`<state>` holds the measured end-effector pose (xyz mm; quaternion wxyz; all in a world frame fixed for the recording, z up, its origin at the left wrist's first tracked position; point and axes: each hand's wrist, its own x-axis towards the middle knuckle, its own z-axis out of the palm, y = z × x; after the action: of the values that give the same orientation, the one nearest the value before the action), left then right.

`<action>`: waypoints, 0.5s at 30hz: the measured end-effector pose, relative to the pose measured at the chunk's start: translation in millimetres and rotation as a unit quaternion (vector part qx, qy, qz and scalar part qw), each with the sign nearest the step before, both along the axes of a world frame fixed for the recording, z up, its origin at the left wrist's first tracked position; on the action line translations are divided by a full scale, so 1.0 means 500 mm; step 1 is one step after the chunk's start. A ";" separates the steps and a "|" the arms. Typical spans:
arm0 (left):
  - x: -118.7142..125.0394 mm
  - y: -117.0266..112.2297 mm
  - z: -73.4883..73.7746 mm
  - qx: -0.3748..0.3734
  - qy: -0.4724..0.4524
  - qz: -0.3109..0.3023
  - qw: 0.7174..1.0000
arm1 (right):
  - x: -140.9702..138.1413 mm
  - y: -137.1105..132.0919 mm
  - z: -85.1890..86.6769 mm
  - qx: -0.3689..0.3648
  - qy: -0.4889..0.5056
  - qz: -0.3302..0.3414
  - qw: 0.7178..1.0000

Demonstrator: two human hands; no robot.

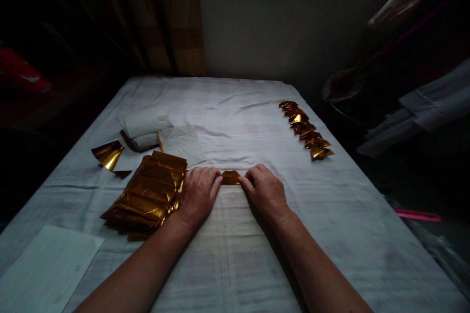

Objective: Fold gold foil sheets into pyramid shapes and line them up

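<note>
A small folded piece of gold foil paper (230, 177) lies on the white cloth between my two hands. My left hand (198, 193) presses its fingertips on the piece's left end, fingers curled down together. My right hand (265, 190) pinches the piece's right end the same way. Just left of my left hand lies a fanned stack of gold foil sheets (149, 193). A row of several finished folded gold pieces (306, 131) runs along the table's right side.
The table is covered by a white cloth (235, 254). White paper wrapping (147, 127) and a curled gold sheet (108, 154) lie at the left. A white sheet (47, 266) sits at the near left corner. A pink object (418, 215) lies off the right edge.
</note>
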<state>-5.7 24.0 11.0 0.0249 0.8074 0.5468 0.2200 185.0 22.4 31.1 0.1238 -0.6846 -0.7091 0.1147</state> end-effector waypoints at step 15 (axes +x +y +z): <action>-0.004 0.005 -0.001 -0.029 -0.051 -0.027 0.998 | -0.001 -0.004 -0.003 0.002 -0.012 0.017 1.000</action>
<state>-7.9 26.5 10.3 0.0826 0.8088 0.5288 0.2439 184.5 20.2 29.4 0.1150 -0.6733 -0.7225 0.1071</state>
